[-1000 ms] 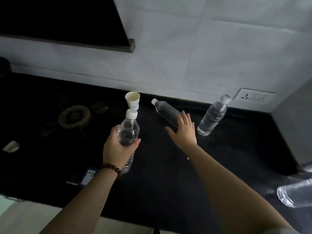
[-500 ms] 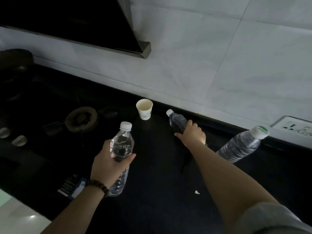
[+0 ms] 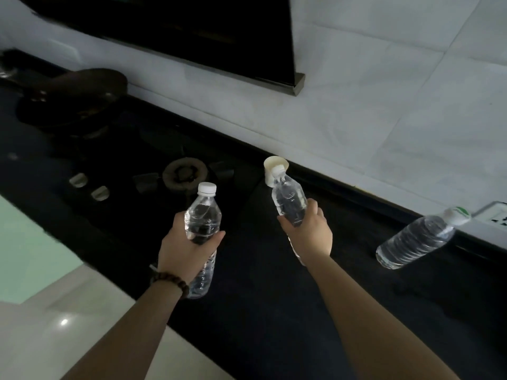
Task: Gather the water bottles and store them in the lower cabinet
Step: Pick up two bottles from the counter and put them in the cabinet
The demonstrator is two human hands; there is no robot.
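A: In the middle of the frame, what has each hand got?

B: The left hand [image 3: 184,249] is wrapped round the waist of the left bottle [image 3: 202,234], thumb across the front, cap up. The right hand [image 3: 308,234] has its fingers curled round the lower half of the right bottle [image 3: 289,200], whose cap overlaps the paper cup [image 3: 271,167] behind it.

A: Are both off the black counter [image 3: 274,311]?

B: They look lifted, as far as I can tell. A third bottle [image 3: 414,241] stands at the right of the frame, near the wall socket [image 3: 493,218].

A: How will they handle?

B: My guess is they're thin, ribbed plastic, so the walls give under a hard squeeze. They seem full, so moderately heavy and maybe slick. A grip round the ridged middle suits them best. The hob [image 3: 183,174] and pan [image 3: 74,97] sit at upper left.
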